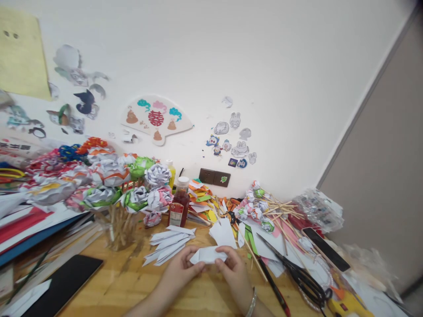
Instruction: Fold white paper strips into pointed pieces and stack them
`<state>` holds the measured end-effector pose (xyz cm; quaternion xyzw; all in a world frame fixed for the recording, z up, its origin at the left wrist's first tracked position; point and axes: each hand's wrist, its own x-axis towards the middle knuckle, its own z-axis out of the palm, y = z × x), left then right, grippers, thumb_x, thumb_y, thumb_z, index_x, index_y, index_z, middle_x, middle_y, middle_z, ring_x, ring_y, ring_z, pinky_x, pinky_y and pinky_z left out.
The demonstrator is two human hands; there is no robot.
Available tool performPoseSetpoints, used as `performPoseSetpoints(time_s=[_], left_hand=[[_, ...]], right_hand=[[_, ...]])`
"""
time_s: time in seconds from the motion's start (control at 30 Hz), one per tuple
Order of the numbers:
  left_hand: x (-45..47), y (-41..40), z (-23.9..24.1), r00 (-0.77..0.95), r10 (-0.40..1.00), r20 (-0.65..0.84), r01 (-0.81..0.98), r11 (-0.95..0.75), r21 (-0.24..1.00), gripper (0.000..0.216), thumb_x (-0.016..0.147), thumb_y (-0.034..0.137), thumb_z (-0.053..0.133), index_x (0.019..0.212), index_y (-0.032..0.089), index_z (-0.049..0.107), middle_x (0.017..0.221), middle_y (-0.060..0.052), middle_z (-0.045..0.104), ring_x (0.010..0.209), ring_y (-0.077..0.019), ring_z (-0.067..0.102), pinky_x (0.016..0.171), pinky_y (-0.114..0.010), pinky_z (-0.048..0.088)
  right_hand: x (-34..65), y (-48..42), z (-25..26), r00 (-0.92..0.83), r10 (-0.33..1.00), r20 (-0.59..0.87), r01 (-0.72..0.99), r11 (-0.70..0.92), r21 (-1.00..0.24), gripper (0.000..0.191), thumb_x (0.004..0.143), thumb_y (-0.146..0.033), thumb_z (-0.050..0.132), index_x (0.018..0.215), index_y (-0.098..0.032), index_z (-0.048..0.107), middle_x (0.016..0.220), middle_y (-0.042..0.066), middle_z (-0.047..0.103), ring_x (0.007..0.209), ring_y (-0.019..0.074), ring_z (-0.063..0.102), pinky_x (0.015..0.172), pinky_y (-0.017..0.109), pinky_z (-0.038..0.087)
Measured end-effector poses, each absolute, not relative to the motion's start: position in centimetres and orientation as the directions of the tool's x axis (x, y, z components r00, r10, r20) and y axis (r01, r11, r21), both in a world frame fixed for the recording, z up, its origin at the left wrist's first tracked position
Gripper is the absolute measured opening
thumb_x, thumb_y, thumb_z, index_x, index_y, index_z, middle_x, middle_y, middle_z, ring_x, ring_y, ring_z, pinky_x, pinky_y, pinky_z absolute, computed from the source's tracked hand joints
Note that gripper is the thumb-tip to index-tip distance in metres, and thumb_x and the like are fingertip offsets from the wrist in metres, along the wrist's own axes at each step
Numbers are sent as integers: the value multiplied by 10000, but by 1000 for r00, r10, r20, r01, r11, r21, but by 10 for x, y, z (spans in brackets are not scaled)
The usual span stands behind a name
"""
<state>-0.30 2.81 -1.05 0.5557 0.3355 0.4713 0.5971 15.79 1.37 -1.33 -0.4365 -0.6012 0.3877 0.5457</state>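
Between my two hands is a small folded piece of white paper (209, 255), held level just above the wooden table. My left hand (187, 264) pinches its left end between thumb and fingers. At the right end, my right hand (233, 265) grips it the same way, a bracelet on that wrist. Beyond my left hand lies a fanned pile of folded white paper strips (170, 245). Just past my right hand sits a stack of white paper pieces (223, 232).
A holder of paper flowers on sticks (122, 226) stands left, beside a red bottle (179, 204). Black scissors (302, 277) and a phone (325, 248) lie right. A black flat device (64, 286) is at front left. More paper flowers (257, 207) lie against the wall.
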Motion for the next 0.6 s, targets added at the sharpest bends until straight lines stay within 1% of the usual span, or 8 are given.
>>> performPoseSetpoints(time_s=[0.07,0.2,0.27,0.37,0.5,0.6], left_hand=[[-3,27,-9,325,938,122,-190,-62,980,309,586,312,645,798,137,504,667,2,569,581,-126,518,531,-217,392],[-2,27,-6,308,947,94,-187,-37,982,308,568,310,657,777,142,506,641,10,573,577,-127,515,526,-211,383],[-2,28,-8,316,944,96,-200,-32,979,304,568,309,658,775,146,505,635,13,575,572,-127,515,524,-213,384],[-1,29,-13,338,934,113,-225,-37,974,296,575,307,655,774,150,503,631,15,578,560,-126,520,524,-222,389],[0,29,-17,347,933,97,-206,-25,978,281,579,312,652,748,147,499,600,13,586,547,-126,529,525,-225,393],[0,27,-14,349,935,68,-190,0,982,296,564,333,656,725,151,488,579,14,589,534,-128,537,524,-226,399]], right_hand=[[156,13,-11,-33,949,313,51,314,-948,186,674,-259,570,844,-188,544,706,14,568,639,176,538,567,266,424],[150,12,-8,-107,945,309,-153,291,-944,275,620,-277,618,856,-195,504,774,25,583,713,198,560,624,298,445],[148,12,-8,-106,945,310,-187,287,-939,284,603,-262,631,845,-196,498,779,22,584,728,199,563,634,301,447],[149,13,-9,-61,947,315,-138,305,-942,243,608,-247,622,816,-189,511,732,12,582,683,187,562,592,281,447],[151,13,-10,-17,951,309,-52,308,-950,200,612,-232,606,790,-185,529,666,-5,576,607,168,551,518,246,431],[152,14,-12,6,952,305,9,304,-952,180,610,-210,597,778,-181,538,656,-9,571,598,161,539,515,236,420]])
